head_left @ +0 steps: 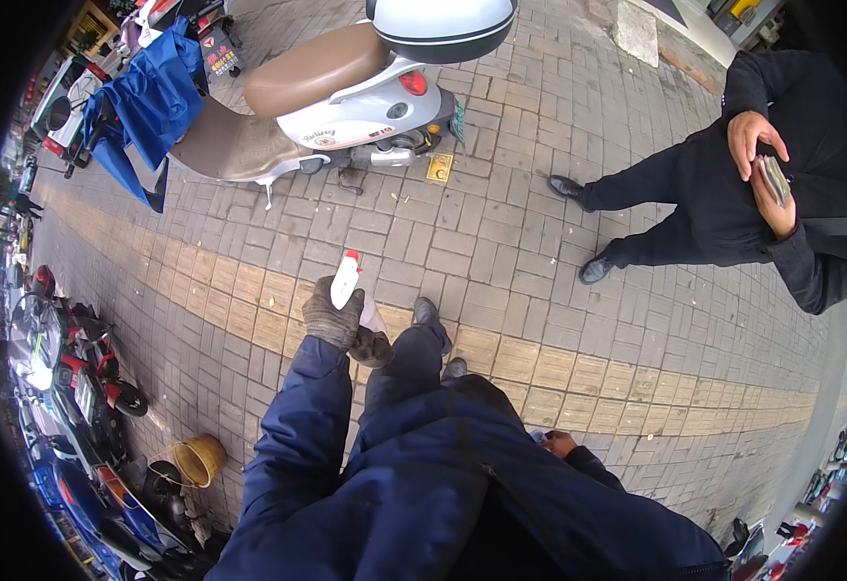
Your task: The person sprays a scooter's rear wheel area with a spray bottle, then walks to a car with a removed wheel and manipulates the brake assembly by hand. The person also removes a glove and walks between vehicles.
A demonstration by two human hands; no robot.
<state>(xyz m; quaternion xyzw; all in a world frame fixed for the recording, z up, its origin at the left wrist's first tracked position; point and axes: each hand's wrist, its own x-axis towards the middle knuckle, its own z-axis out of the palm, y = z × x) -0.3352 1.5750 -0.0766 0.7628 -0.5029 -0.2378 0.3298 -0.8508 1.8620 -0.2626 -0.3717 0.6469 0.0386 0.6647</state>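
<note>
My left hand [332, 318], in a grey-brown knitted glove, is closed round a white plastic bottle [344, 283] with a red tip that points away from me. Beside it, a paler pinkish-white part [371, 316] shows past the fingers; whether it belongs to the bottle I cannot tell. Dark knitted fabric [373, 349] hangs under that hand, maybe a second glove. Low at my right side is my bare right hand [560, 443], mostly hidden by my jacket. A small bluish, see-through thing [539, 436] shows at its fingertips.
Ahead stands a white scooter [355, 116] with a brown seat and blue cover [157, 92]. To the right, a person in black [733, 184] holds folded papers. Parked motorbikes [84, 378] and a yellow-brown bucket [199, 460] line the left. Yellow tactile paving [578, 378] crosses the brick pavement.
</note>
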